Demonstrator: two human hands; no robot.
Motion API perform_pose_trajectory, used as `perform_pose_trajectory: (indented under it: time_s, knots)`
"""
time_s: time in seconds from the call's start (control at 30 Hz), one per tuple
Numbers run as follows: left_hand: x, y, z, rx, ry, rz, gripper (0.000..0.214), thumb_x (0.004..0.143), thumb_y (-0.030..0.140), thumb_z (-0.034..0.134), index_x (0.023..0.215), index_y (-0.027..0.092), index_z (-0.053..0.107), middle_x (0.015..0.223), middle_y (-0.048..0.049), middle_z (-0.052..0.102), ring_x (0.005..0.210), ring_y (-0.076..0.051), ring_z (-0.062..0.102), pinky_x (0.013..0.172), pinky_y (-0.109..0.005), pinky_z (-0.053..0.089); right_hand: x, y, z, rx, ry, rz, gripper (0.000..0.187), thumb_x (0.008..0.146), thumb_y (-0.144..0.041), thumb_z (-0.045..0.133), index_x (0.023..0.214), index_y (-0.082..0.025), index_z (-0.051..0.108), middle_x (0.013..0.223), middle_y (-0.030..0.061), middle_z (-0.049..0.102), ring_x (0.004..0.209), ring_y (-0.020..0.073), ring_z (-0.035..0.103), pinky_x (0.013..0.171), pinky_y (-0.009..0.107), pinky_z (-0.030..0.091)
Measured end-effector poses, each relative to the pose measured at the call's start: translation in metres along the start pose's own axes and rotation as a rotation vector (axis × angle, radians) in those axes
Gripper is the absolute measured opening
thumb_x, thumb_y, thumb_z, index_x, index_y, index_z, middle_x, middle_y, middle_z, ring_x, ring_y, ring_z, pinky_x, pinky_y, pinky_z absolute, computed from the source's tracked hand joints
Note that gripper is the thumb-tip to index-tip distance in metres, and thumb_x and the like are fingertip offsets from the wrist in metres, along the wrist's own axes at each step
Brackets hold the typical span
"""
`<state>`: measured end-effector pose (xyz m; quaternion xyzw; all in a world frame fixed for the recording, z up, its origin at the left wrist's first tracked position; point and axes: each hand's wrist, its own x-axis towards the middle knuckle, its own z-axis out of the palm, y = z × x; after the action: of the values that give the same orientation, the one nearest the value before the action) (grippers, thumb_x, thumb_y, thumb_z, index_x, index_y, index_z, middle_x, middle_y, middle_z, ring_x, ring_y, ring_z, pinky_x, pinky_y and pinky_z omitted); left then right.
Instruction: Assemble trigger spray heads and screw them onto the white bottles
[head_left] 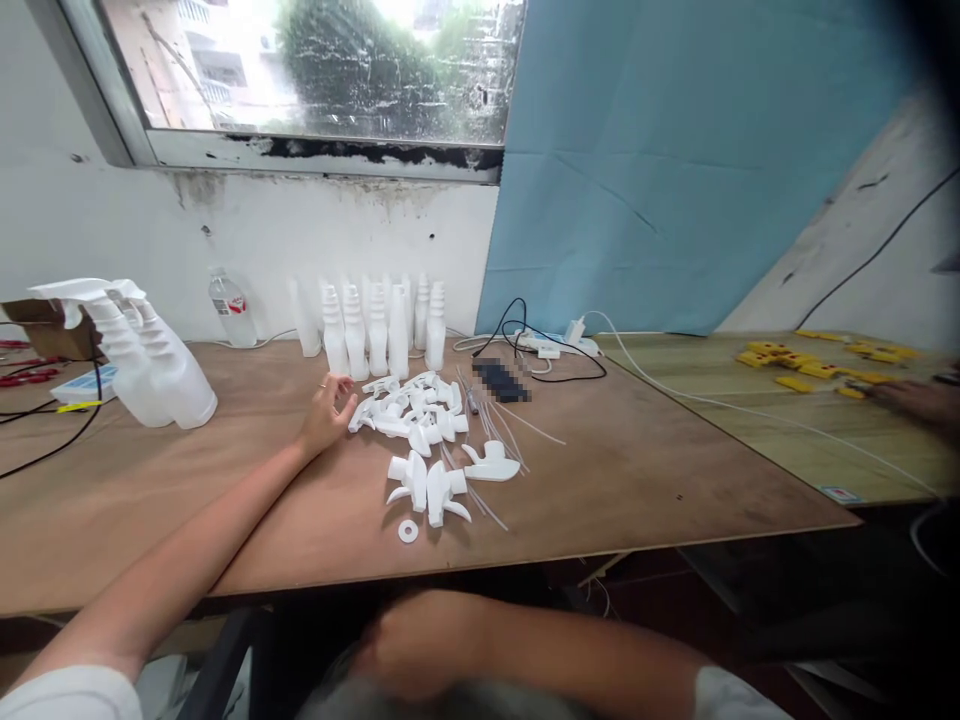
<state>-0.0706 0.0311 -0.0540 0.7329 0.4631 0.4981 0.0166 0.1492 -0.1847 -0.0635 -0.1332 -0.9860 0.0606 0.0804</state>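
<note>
Nearest you, your right hand (409, 645) sits below the front edge of the brown wooden surface (615, 470), the forearm coming in level from the right; its fingers are blurred, so I cannot tell whether it is open or closed. Just inside that edge lies a flat white plastic ring (407, 531); keep your wrist clear of it, as a piece that small would probably be easy to brush away. Behind it, two white plastic trigger spray heads (417, 484) lie side by side, with a third head (491, 464) to their right and thin translucent tubes (488, 508) fanned around them.

Farther in is the main heap of white spray heads (412, 405). To work it well, take from the outside and pinch a head by its solid body; the trigger would likely catch on its neighbours. Your left hand (330, 410) is at the heap's left side, the arm stretched long, fingers loosely bent and parted, apparently gripping nothing; whether the fingertips touch is unclear. Beyond stand slim white plastic bottles (378, 340), upright and close together.
</note>
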Motion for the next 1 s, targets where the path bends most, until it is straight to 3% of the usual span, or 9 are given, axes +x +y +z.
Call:
perform_pose_trajectory:
  time_s: [0.1,0.23,0.37,0.47,0.57,0.67,0.77,0.9,1.0]
  knots:
    - [-0.002,0.011,0.003,-0.006,-0.067,0.135,0.015,0.084,0.023,0.052,0.1,0.021,0.053,0.098,-0.0073,0.058,0.086,-0.021,0.057,0.076,-0.034,0.05,-0.007,-0.004,-0.014,-0.021,0.14,-0.116,0.014,0.093,-0.032,0.051,0.089,-0.022,0.06,0.076,-0.0031,0.065,0.063,0.0124,0.055,0.052,0.027,0.041]
    - [-0.008,0.033,0.004,-0.082,-0.148,0.286,0.013,0.085,0.02,0.051,0.097,0.02,0.054,0.097,-0.0088,0.058,0.092,-0.022,0.056,0.085,-0.039,0.049,-0.014,0.011,-0.02,-0.14,0.467,0.254,0.027,0.089,-0.041,0.059,0.093,-0.015,0.058,0.08,0.0056,0.062,0.073,0.0198,0.053,0.063,0.033,0.042]
    - [-0.024,0.059,-0.005,-0.273,-0.448,0.49,0.026,0.081,0.021,0.054,0.107,0.02,0.054,0.102,-0.0112,0.059,0.094,-0.023,0.058,0.084,-0.038,0.05,-0.016,0.026,-0.007,-0.105,0.476,0.359,0.039,0.081,-0.043,0.069,0.102,-0.013,0.058,0.089,0.0075,0.061,0.081,0.0224,0.052,0.072,0.036,0.045]
    - [-0.029,0.072,-0.015,-0.311,-0.664,0.603,0.045,0.075,0.017,0.055,0.12,0.02,0.051,0.114,-0.0138,0.058,0.104,-0.026,0.056,0.09,-0.041,0.05,-0.017,0.028,-0.001,-0.112,0.48,0.305,0.023,0.081,-0.031,0.07,0.095,-0.015,0.06,0.09,0.0068,0.061,0.083,0.0214,0.052,0.075,0.036,0.046]
    - [-0.03,0.077,-0.018,-0.286,-0.67,0.598,0.055,0.071,0.014,0.055,0.125,0.02,0.049,0.124,-0.0155,0.055,0.115,-0.028,0.053,0.096,-0.044,0.047,-0.017,0.027,-0.002,-0.094,0.534,0.277,0.02,0.082,-0.027,0.069,0.095,-0.015,0.061,0.106,0.0095,0.063,0.093,0.0226,0.053,0.083,0.038,0.047]
    - [-0.03,0.077,-0.015,-0.258,-0.657,0.635,0.044,0.076,0.015,0.057,0.12,0.022,0.055,0.124,-0.0137,0.058,0.115,-0.027,0.053,0.099,-0.044,0.045,-0.017,0.028,-0.002,-0.086,0.588,0.219,0.019,0.085,-0.024,0.065,0.101,-0.013,0.061,0.109,0.0109,0.065,0.102,0.0239,0.054,0.088,0.04,0.047]
    - [-0.032,0.072,-0.009,-0.296,-0.635,0.625,0.027,0.083,0.018,0.058,0.11,0.02,0.058,0.117,-0.0131,0.063,0.113,-0.025,0.055,0.098,-0.042,0.046,-0.019,0.029,-0.006,-0.081,0.537,0.007,0.008,0.09,-0.012,0.055,0.093,-0.013,0.063,0.099,0.0079,0.069,0.096,0.0195,0.058,0.083,0.033,0.049]
    - [-0.035,0.067,-0.007,-0.361,-0.615,0.526,0.013,0.09,0.02,0.052,0.1,0.017,0.059,0.111,-0.0131,0.065,0.11,-0.022,0.058,0.094,-0.036,0.048,-0.02,0.035,-0.034,0.144,0.379,-0.268,0.019,0.091,-0.006,0.048,0.088,-0.015,0.064,0.093,0.0041,0.071,0.091,0.0129,0.061,0.084,0.025,0.05]
    - [-0.035,0.069,-0.01,-0.327,-0.676,0.513,0.029,0.086,0.023,0.057,0.115,0.018,0.057,0.12,-0.015,0.06,0.108,-0.023,0.058,0.092,-0.035,0.049,-0.014,0.052,-0.071,0.343,0.482,-0.232,0.023,0.089,-0.004,0.047,0.092,-0.016,0.066,0.09,0.0058,0.071,0.093,0.0136,0.062,0.086,0.027,0.051]
